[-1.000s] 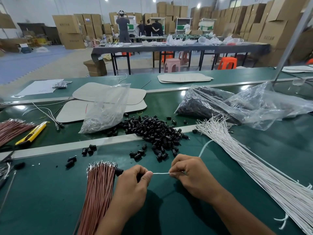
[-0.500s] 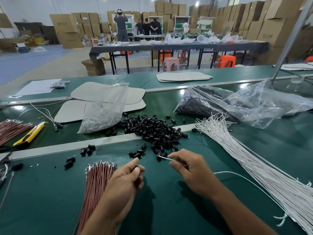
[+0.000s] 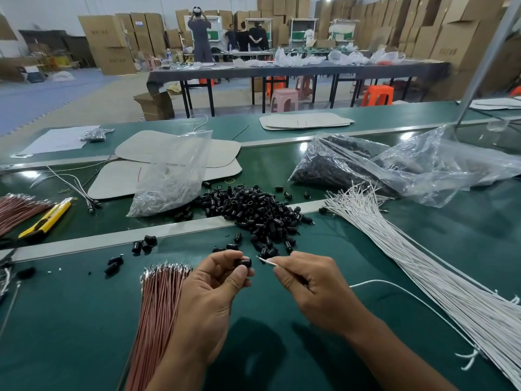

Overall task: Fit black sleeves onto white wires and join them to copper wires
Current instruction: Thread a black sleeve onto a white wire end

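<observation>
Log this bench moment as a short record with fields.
left hand: pinches one black sleeve
right hand: pinches a white wire near its tip
fit: wire tip points at the sleeve, not yet inside
sleeve pile: on the table beyond both hands
white wire bundle: right of the hands
copper wire bundle: beside the left hand
yellow knife: far left
clear bag of black parts: behind the white wire bundle

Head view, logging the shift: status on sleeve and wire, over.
Left hand pinches black sleeve. Right hand pinches white wire, tip short of sleeve. Nothing between them.
</observation>
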Motion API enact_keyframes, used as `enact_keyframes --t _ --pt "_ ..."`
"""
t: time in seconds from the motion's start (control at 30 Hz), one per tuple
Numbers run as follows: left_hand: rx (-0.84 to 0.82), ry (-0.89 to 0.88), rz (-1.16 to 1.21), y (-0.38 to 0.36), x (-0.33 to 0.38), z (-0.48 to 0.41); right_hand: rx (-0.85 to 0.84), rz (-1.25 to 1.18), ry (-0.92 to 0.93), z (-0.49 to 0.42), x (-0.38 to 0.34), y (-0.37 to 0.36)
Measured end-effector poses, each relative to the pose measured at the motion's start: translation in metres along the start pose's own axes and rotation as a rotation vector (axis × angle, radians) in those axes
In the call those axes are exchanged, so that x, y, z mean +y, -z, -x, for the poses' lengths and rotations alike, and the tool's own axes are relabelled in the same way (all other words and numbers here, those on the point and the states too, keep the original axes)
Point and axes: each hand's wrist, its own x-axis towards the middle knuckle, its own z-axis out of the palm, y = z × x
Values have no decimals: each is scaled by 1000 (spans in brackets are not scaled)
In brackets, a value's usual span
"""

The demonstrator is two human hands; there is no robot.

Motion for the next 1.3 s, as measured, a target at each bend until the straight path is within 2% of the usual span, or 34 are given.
enact_keyframes --t 0.47,0.7,0.87,1.0,1.13,1.3 --pt "-3 -65 -161 -1 -2 1 -83 89 8 3 -1 3" --pt "-75 -91 -363 -1 -6 4 -82 91 22 4 0 2" --pt "-46 -68 -312 -1 -7 3 -16 10 5 3 3 0" --pt "-54 -42 -284 -4 -13 3 -29 20 20 4 3 -4" --pt "-10 -19 -167 -6 -14 2 24 -32 -34 1 2 -2" --pt "-78 -17 -166 -9 -13 5 -10 -67 -49 2 -3 -4"
